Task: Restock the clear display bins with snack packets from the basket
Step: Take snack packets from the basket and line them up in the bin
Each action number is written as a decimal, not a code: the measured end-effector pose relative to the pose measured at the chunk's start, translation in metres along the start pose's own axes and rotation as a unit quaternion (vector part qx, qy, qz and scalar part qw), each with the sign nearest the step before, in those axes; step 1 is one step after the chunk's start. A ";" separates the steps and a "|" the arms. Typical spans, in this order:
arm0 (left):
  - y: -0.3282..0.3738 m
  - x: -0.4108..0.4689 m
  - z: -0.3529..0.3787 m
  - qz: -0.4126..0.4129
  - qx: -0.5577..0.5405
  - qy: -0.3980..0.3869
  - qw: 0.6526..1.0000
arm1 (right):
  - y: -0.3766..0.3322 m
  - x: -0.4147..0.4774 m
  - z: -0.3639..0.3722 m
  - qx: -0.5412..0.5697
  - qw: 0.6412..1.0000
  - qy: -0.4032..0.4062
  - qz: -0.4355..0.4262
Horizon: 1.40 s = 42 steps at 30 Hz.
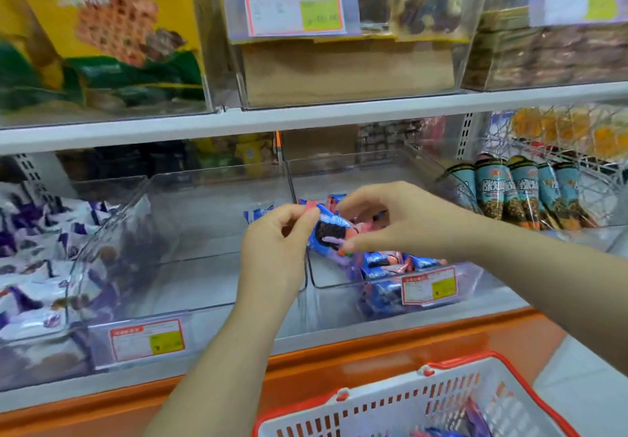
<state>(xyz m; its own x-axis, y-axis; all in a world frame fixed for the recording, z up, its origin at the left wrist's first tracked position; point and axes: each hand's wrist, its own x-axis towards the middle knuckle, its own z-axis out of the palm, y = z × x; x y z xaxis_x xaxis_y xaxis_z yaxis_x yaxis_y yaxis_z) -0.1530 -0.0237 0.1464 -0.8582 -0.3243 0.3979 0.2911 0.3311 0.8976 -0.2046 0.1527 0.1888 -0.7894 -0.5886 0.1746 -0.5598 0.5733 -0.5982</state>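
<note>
Above the clear display bin [314, 277] right of centre on the lower shelf, both hands hold one blue cookie packet [331, 232] in the air. The left hand [275, 243] grips the packet's left end, its fingers curled and the thumb pressed against the wrapper. The right hand [401, 222] pinches the packet's near right edge between thumb and forefinger, with the other fingers arched loosely over it.

More blue packets [384, 263] lie in this bin below the hands, behind a red-bordered price label [429, 285] on its front wall. The neighbouring bin [204, 307] just to the left shows mostly bare floor and carries its own label [146, 339]. At the far left, white and purple packets [30, 260] fill another bin. To the right, teal-wrapped cones [520, 192] lean in a row.

Near the bottom right, a white basket [503, 362] with a red rim holds a few purple and blue packets [475, 416]. On the upper shelf, yellow and green bags [95, 39] look blurred.
</note>
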 end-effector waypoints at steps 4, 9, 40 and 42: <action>-0.002 0.000 0.001 -0.002 0.000 -0.002 1.000 | -0.002 0.027 0.006 -0.105 0.993 -0.025 -0.050; -0.017 0.004 -0.004 -0.030 0.095 -0.004 0.995 | 0.038 0.060 -0.012 -0.105 0.991 0.081 0.005; -0.028 0.004 -0.003 -0.090 0.078 -0.057 0.991 | 0.097 0.166 0.081 -0.398 0.916 -0.040 0.000; -0.028 0.004 -0.003 -0.092 0.081 -0.059 0.991 | 0.097 0.167 0.082 -0.439 0.898 -0.036 -0.007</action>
<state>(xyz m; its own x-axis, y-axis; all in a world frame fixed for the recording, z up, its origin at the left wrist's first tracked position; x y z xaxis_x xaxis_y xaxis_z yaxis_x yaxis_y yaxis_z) -0.1635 -0.0366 0.1240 -0.9369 -0.2888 0.1971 0.0623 0.4168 0.9068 -0.3699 0.0628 0.0956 -0.7799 -0.6165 0.1084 -0.5772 0.7753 0.2565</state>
